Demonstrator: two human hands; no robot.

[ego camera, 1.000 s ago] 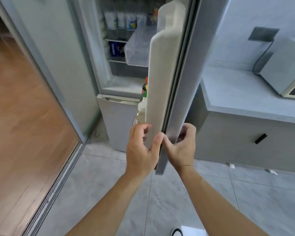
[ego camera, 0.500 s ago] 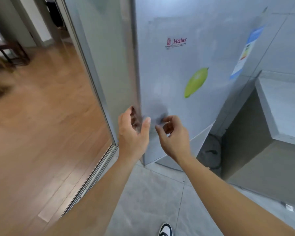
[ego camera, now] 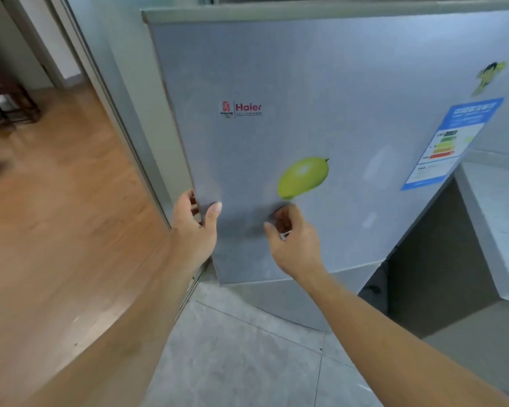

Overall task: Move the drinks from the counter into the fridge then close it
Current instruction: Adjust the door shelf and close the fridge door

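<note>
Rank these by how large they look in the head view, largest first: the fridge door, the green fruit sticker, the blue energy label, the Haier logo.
1. fridge door
2. blue energy label
3. green fruit sticker
4. Haier logo

The label and the fruit sticker are fairly close; the label's angled edge-on view makes that pair less sure.

I can read "Haier" in red on a small logo sticker (ego camera: 241, 109) on the grey fridge door (ego camera: 350, 83). The blue energy label (ego camera: 450, 142) at the door's right edge carries print too blurred for me to read.

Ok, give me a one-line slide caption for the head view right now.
Left hand grips the fridge door edge while the right hand rests curled against its front, below the green fruit sticker.
</note>
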